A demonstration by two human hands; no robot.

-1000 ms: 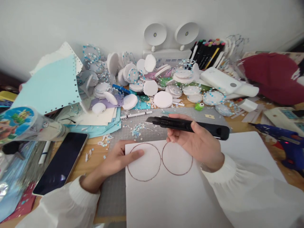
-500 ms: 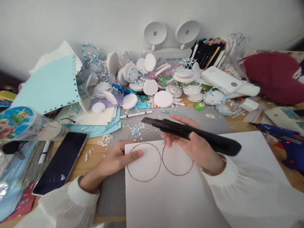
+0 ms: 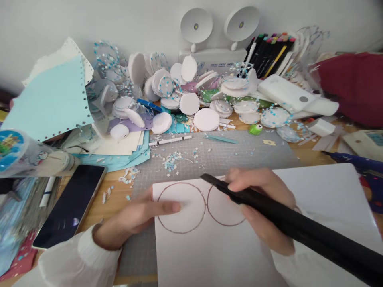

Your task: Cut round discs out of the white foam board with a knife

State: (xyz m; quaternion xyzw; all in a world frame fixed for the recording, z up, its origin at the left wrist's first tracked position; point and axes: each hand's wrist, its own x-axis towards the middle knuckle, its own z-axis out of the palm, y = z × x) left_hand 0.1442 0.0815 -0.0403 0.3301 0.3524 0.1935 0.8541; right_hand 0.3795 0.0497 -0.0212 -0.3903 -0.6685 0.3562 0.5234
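Note:
A white foam sheet (image 3: 209, 255) lies on the grey cutting mat (image 3: 227, 153), with two brown circles drawn side by side near its top left. My left hand (image 3: 140, 217) rests flat on the sheet's left edge, its fingertips inside the left circle (image 3: 181, 207). My right hand (image 3: 263, 207) grips a long black utility knife (image 3: 287, 221) like a pen. The knife's tip points up-left, at the top of the right circle (image 3: 223, 207), near where the two circles meet. White sleeves cover both wrists.
Behind the mat lies a heap of white foam discs (image 3: 206, 118), some with blue confetti. A dark phone (image 3: 70, 203) and light blue paper (image 3: 49, 101) are at the left. Markers (image 3: 271, 54), a white box (image 3: 289, 95), a blue glue gun (image 3: 363, 169) and red cloth (image 3: 357, 87) are at the right.
My right hand turned the knife from level above the sheet to a pen grip and lowered its tip onto the right circle. The left hand stayed on the sheet.

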